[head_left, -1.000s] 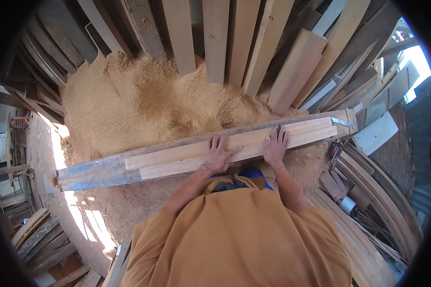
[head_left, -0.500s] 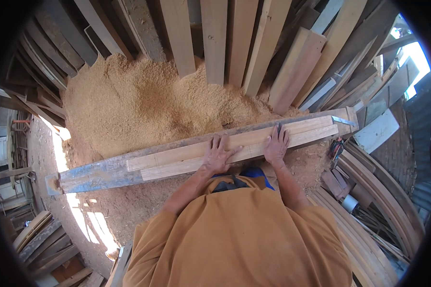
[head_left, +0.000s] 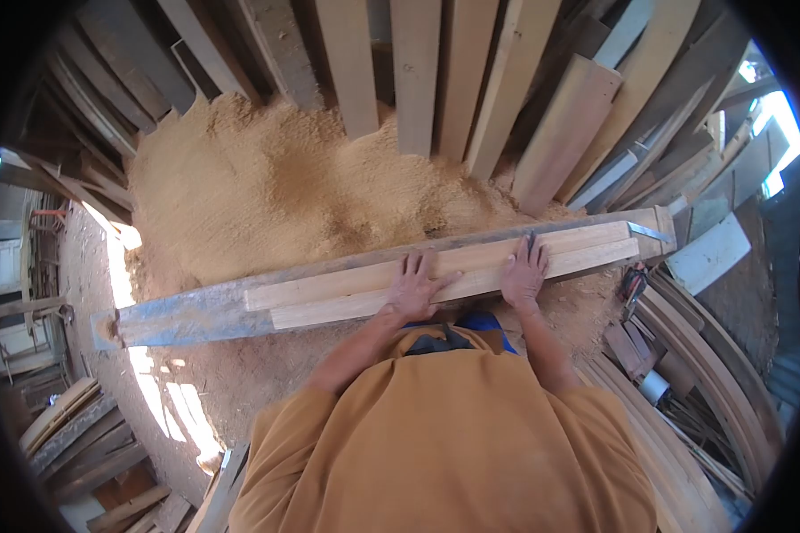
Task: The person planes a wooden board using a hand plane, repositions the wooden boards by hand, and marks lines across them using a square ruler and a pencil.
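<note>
Two pale wooden strips lie side by side, the far strip (head_left: pixel 338 282) and the near strip (head_left: pixel 587 260), their ends slightly offset. They rest on a long, worn plank bench (head_left: pixel 187 320) with blue stains. My left hand (head_left: pixel 414 287) is spread across both strips, thumb out to the right, holding nothing visible. Farther right, my right hand (head_left: pixel 524 277) also lies on the strips with its fingers stretched forward. A thin dark pencil-like stick (head_left: pixel 532 240) shows between those fingers. A metal square (head_left: pixel 649 232) lies on the bench at the strips' right end.
Behind the bench is a big sawdust heap (head_left: pixel 258 178), with several upright boards (head_left: pixel 418 80) leaning beyond it. A red-and-black tool (head_left: pixel 633 281) sits beside the bench's right end. Stacked timber (head_left: pixel 684 355) lies at the right, more wood pieces (head_left: pixel 80 444) at the lower left.
The whole view has shifted slightly, so the scene sits a little farther right. Both hands stay in place on the strips, and nothing is plainly moved.
</note>
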The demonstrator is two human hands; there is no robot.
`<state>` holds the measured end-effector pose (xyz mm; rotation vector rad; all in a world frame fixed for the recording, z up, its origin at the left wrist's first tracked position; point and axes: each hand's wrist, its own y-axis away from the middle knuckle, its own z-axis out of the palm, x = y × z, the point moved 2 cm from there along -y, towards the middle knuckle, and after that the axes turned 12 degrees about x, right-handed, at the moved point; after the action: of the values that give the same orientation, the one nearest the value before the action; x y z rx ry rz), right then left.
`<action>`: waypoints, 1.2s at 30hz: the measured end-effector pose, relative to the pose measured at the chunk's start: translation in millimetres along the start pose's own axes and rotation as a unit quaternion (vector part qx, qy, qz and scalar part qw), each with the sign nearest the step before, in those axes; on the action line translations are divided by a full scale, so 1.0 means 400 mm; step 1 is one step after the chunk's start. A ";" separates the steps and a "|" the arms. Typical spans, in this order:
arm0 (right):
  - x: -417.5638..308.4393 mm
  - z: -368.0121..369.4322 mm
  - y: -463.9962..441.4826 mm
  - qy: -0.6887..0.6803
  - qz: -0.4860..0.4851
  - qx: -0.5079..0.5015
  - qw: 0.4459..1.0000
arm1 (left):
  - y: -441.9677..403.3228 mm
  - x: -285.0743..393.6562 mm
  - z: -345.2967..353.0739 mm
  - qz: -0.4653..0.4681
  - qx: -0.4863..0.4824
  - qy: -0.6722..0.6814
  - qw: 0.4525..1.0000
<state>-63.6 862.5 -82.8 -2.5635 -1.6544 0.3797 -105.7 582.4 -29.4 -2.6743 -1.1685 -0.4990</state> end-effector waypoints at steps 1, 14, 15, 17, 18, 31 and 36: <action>0.004 0.003 0.000 0.010 -0.010 0.009 1.000 | 0.003 -0.003 0.000 -0.001 0.001 0.003 1.000; 0.018 0.021 0.000 0.020 -0.025 0.005 0.999 | 0.013 -0.009 0.003 -0.009 -0.014 0.008 1.000; 0.019 0.025 0.000 0.018 -0.028 0.009 0.999 | 0.013 -0.009 0.004 -0.011 -0.015 0.008 1.000; 0.018 0.026 -0.001 0.018 -0.031 0.012 0.999 | 0.012 -0.009 -0.002 -0.014 -0.018 0.010 1.000; 0.018 0.026 -0.001 0.019 -0.031 0.010 0.999 | 0.012 -0.008 -0.005 -0.014 -0.019 0.012 1.000; 0.001 0.009 0.003 0.057 -0.057 -0.022 0.997 | 0.007 -0.007 -0.008 -0.031 -0.053 0.039 0.997; 0.013 0.018 0.005 0.036 -0.029 -0.013 0.999 | 0.004 -0.001 0.019 -0.012 -0.008 -0.008 1.000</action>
<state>-61.7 865.7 -90.9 -2.5094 -1.7164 0.2605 -103.0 583.5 -36.6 -2.6861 -1.2063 -0.4940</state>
